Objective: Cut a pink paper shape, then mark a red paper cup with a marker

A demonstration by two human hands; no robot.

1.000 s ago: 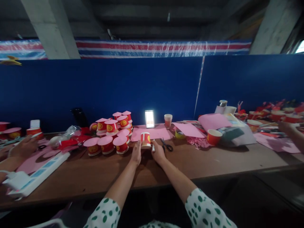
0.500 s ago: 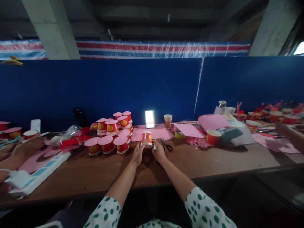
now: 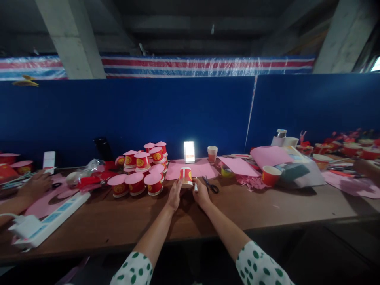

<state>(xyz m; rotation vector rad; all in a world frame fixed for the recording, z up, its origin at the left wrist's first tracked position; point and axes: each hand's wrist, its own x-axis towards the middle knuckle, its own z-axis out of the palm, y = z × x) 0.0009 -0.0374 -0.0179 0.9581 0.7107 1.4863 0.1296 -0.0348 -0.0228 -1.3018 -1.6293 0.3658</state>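
Note:
A red paper cup [image 3: 186, 177] with a yellow emblem and a pale vertical strip is held at the middle of the table, its white rim downward. My left hand [image 3: 174, 194] is closed on its left side. Against the cup's right side is my right hand [image 3: 202, 195], closed around a white pen-like stick [image 3: 195, 187]; some fingertips are hidden. Black-handled scissors [image 3: 213, 187] lie just right of that hand. Behind the cup spreads a pink paper sheet [image 3: 173, 171]. Several red cups with pink paper tops [image 3: 135, 179] stand to the left, some stacked.
A bright phone [image 3: 189, 152] stands behind the cup, near a pale cup [image 3: 212, 154]. To the left are a white power strip [image 3: 59, 215] and another person's hand [image 3: 35, 186]. On the right sit pink papers [image 3: 239, 164], a red cup [image 3: 270, 176] and a plastic bag [image 3: 308, 174].
The view has shifted slightly. My hands keep the cup and the stick in nearly the same pose. At the left, the other person's hand and a red cup have moved apart.

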